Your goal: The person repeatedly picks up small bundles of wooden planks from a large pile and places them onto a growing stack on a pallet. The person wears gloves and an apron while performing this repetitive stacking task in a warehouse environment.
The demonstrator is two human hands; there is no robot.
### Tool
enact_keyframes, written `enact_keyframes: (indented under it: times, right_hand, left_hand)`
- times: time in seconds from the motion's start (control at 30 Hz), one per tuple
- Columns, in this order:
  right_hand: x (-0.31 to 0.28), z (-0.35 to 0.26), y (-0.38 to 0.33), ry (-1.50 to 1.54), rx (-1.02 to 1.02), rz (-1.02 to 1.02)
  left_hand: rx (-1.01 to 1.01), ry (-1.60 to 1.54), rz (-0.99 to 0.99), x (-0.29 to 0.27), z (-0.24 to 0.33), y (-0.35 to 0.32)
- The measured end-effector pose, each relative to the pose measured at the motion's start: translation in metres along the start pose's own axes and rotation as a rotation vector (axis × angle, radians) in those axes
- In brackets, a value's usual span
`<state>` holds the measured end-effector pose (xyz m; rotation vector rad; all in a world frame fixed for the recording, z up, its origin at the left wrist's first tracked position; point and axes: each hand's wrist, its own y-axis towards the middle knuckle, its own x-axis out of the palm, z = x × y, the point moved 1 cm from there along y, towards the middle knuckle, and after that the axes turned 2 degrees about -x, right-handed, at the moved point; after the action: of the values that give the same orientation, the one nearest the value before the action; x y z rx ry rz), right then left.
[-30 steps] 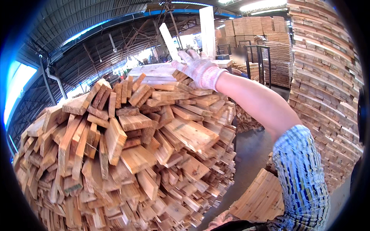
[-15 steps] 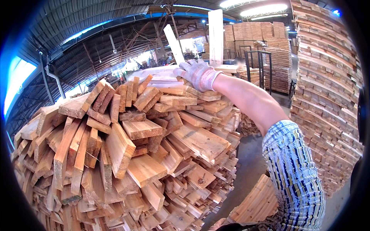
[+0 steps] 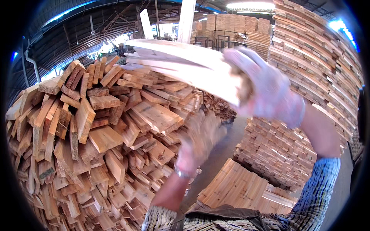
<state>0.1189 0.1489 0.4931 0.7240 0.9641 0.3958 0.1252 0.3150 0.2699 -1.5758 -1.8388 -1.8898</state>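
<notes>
My right hand, in a pale work glove with a whitish cuff, grips the near end of a pale wooden board. The board stretches away to the left, over the top of the heap, and its held end is blurred. Other pale slats lie close beneath it, and I cannot tell whether they are in the grip too. Below, my left hand, also gloved, is raised beside the right flank of the heap of short boards. Motion smears its fingers, and nothing held shows in it. A metal-banded watch sits on that wrist.
Low in front of me lies a stack of smooth planks. Behind it stands a lower lumber stack, with a tall one rising at right. Two upright boards stand beyond the heap. Grey floor runs between the heap and stacks.
My right hand has come from the top of the heap to the right and nearer, now with a pale board in its grip. My left hand has come into view. The view has turned right.
</notes>
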Motion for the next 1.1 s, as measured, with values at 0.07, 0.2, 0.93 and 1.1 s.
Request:
enact_keyframes:
  times: [0.07,0.2,0.93,1.1]
  right_hand:
    - [-0.026,-0.015,-0.043,-0.010,0.021,0.087]
    - [-0.037,-0.045,-0.109,0.120,0.167,-0.086]
    - [0.186,-0.071,-0.259,1.352,1.047,0.400]
    - [0.155,-0.090,-0.320,1.078,1.354,0.245]
  left_hand:
    - [0.126,0.925,-0.038,0.040,-0.013,0.063]
    - [0.481,1.293,0.212,0.066,-0.026,0.081]
    - [-0.158,1.392,0.846,-0.092,0.005,-0.096]
    - [-0.633,1.562,0.936,-0.138,0.009,-0.107]
